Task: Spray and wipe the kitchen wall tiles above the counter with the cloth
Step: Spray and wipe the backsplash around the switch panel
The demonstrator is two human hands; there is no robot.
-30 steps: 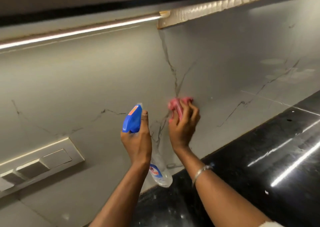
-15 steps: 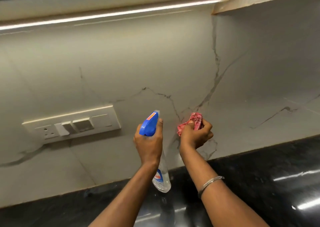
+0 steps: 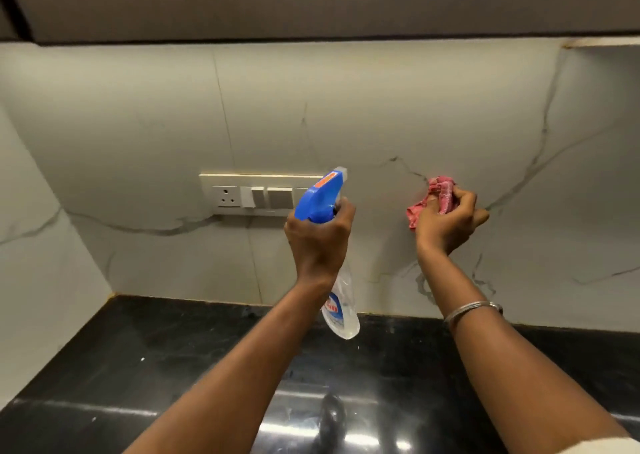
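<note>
Mid-task. Left hand (image 3: 317, 242) grips spray bottle (image 3: 323, 204), nozzle facing wall tiles (image 3: 381, 107) beside switch panel (image 3: 256, 194). Right hand (image 3: 446, 221) clenches bunched cloth (image 3: 434, 194) near tiles, contact unclear. No wet patch visible; most of wall likely left.

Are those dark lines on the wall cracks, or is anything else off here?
They look like marble-style veining printed on the wall tiles, not cracks. Only a yellowish stain along the seam beneath the spray bottle stands out.
</note>
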